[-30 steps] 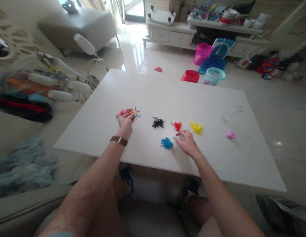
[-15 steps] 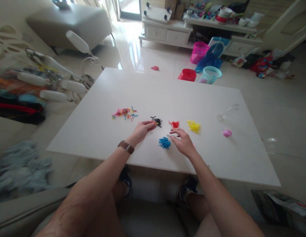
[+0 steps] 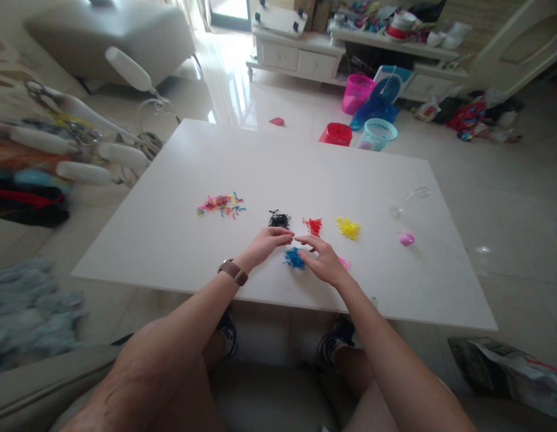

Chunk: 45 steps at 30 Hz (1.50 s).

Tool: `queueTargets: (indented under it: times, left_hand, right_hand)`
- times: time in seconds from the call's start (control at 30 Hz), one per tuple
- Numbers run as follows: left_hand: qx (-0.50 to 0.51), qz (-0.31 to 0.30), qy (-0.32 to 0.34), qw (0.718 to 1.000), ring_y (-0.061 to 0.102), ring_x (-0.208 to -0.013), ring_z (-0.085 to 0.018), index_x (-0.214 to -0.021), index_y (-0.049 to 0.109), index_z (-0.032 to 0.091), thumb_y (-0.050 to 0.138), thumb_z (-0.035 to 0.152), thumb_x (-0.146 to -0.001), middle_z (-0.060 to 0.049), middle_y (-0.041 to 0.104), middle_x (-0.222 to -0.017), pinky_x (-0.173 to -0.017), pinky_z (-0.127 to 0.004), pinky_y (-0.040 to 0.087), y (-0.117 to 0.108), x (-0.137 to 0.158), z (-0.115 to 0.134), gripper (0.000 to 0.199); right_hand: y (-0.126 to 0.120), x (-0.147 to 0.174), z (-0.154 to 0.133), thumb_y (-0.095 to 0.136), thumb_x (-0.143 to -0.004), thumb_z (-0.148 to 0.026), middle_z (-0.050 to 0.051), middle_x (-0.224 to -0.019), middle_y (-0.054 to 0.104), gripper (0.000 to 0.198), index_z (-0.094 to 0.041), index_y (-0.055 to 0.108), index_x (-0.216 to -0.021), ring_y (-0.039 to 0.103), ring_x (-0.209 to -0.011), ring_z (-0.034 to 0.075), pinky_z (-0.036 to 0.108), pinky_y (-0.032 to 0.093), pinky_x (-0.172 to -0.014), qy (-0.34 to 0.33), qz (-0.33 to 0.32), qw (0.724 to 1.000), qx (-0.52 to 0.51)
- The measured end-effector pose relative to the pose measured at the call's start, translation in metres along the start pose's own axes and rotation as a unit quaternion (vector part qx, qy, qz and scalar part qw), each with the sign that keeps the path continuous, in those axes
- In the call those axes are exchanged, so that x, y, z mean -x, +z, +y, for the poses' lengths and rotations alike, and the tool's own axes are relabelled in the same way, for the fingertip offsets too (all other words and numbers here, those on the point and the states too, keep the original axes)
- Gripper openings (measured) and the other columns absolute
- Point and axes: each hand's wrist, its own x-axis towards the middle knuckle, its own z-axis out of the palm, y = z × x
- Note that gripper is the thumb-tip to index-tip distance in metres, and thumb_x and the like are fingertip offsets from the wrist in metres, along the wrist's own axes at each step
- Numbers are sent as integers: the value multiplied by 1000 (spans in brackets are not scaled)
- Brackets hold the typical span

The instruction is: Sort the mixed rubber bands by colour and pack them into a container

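My left hand (image 3: 267,245) is closed in a pinch just in front of a pile of black rubber bands (image 3: 279,219). What its fingertips hold is too small to make out. My right hand (image 3: 323,259) is open, thumb and fingers apart, its fingertips close to the left ones. Below them lies a blue pile of bands (image 3: 294,258), partly behind my right thumb. A red pile (image 3: 313,225) and a yellow pile (image 3: 348,228) sit farther right. Some pink bands (image 3: 344,263) show past my right hand. A mixed-colour heap (image 3: 219,204) lies on the left.
The white table (image 3: 138,240) carries a pink round object (image 3: 406,238) and a clear plastic item (image 3: 408,202) at the right. Beyond its far edge stand a red bin (image 3: 336,134) and a light-blue basket (image 3: 378,134). A lamp with white shades (image 3: 129,69) stands to the left.
My left hand has moved from the black pile toward me, and the yellow bit at its fingertips no longer shows. My right hand has come left, close to it. The view has shifted slightly.
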Motion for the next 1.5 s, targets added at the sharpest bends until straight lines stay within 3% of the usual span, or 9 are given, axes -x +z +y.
queueTargets:
  times: [0.27, 0.37, 0.6, 0.9, 1.0, 1.13, 1.23, 1.33, 1.5]
  left_hand:
    - [-29, -11, 1, 1000, 67, -86, -18, -90, 80, 13, 86, 38, -67, -10, 76, -90, -93, -37, 50, 2, 3, 0, 34]
    - [-19, 4, -6, 1000, 67, -88, -18, -90, 80, 12, 87, 37, -66, -10, 76, -92, -96, -38, 51, 2, 3, 1, 35]
    - [-7, 15, -23, 1000, 66, -88, -18, -86, 79, 12, 89, 38, -63, -11, 76, -94, -98, -40, 52, 1, 4, 4, 36]
    - [7, 9, -24, 1000, 66, -87, -17, -86, 78, 12, 88, 39, -64, -12, 75, -97, -97, -39, 51, -1, 3, 4, 36]
    - [5, 5, -22, 1000, 66, -87, -17, -86, 78, 13, 88, 40, -65, -12, 75, -97, -96, -39, 51, -1, 3, 3, 35]
    - [-2, -1, -17, 1000, 66, -90, -18, -87, 79, 12, 88, 44, -66, -12, 75, -97, -97, -39, 51, 0, 4, 2, 39]
    - [-6, -9, -16, 1000, 67, -90, -19, -87, 79, 12, 88, 48, -65, -13, 76, -95, -97, -40, 51, 1, 4, 2, 43]
    - [-9, -27, -14, 999, 68, -90, -20, -88, 80, 12, 87, 50, -66, -13, 76, -95, -97, -39, 50, 2, 5, 2, 45]
    - [-17, -60, -15, 998, 69, -89, -20, -93, 81, 11, 85, 53, -70, -14, 77, -97, -96, -38, 50, 3, 6, 2, 48]
  right_hand:
    - [2, 1, -1, 61, -90, -28, 8, -122, 71, 31, -25, 70, -119, 65, -111, 22, 36, 57, -83, 11, 9, 1000, -15]
    - [-6, -2, 5, 60, -88, -29, 8, -119, 72, 29, -23, 72, -113, 67, -108, 23, 37, 56, -84, 50, 69, 996, 3]
    - [-42, -7, 65, 65, -76, -33, 19, -132, 64, 47, -14, 65, -119, 63, -113, 29, 47, 47, -104, 262, 317, 911, -32]
    - [-42, -6, 78, 64, -77, -35, 19, -139, 58, 49, -19, 55, -122, 61, -113, 26, 38, 52, -89, 295, 337, 888, -100]
    - [-35, -8, 59, 63, -77, -35, 15, -128, 64, 37, -20, 61, -110, 64, -107, 25, 38, 54, -86, 274, 320, 902, -91]
    - [-22, -6, 24, 61, -83, -36, 10, -109, 71, 21, -21, 68, -97, 66, -104, 26, 43, 56, -85, 159, 202, 965, -56]
    - [-11, -2, 4, 63, -88, -31, 9, -126, 67, 19, -25, 74, -102, 60, -121, 27, 45, 55, -93, 40, 94, 995, 6]
    - [-4, 2, -1, 64, -89, -26, 7, -135, 65, 26, -30, 73, -114, 56, -128, 25, 49, 45, -111, -36, 28, 997, 60]
    - [-1, 4, 3, 63, -92, -26, 7, -135, 65, 34, -28, 69, -125, 57, -127, 25, 50, 43, -114, -59, -16, 995, 77]
